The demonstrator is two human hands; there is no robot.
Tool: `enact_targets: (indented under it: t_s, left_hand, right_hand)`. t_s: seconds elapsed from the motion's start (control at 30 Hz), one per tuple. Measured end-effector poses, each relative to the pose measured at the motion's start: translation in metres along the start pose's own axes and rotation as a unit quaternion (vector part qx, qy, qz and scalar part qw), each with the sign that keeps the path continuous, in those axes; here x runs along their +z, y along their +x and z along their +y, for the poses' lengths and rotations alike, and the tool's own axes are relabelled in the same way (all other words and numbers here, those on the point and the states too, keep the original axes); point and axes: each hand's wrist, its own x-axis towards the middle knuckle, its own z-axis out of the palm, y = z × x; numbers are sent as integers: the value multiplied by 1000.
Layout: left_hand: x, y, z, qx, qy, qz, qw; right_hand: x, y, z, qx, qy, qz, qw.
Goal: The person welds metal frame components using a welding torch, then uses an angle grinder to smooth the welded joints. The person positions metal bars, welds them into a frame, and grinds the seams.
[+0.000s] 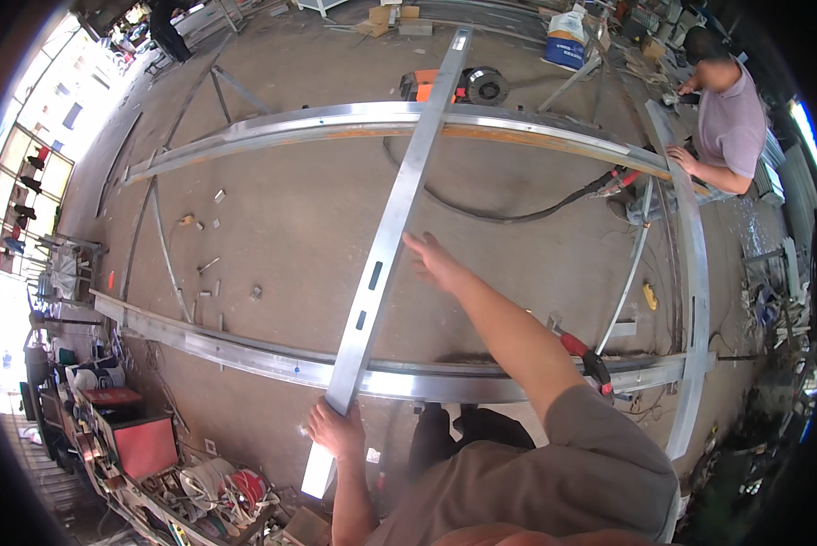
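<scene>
One bar (395,223) crosses the rails (463,382), left hand (338,429) gripping its end, right hand (438,266) open-fingered alongside. Uneven pushing could skew it.

Here we are, head-worn fisheye looking down, close above the near end of the long metal bar (397,218), slightly to its right, facing toward its far end.

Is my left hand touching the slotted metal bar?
Touching. The head view shows the left hand closed over the slotted metal bar close to its near end.
</scene>
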Motion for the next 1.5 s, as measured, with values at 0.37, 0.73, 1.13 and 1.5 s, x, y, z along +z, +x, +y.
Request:
enact_targets:
  t_s: [0.37, 0.73, 1.13, 1.5]
  left_hand:
    - [-17, -36, -30, -16, -42, 14, 999]
    - [-96, -66, -58, 103, -86, -122, 983]
    - [-78, -57, -38, 84, -374, -332, 862]
    - [-68, 15, 91, 75, -427, -428, 793]
  right_hand:
    - [43, -22, -8, -34, 173, -7, 984]
    - [13, -148, -24, -9, 199, 118, 973]
    - [-53, -216, 16, -138, 247, 149, 948]
    - [48, -248, 117, 37, 417, -8, 908]
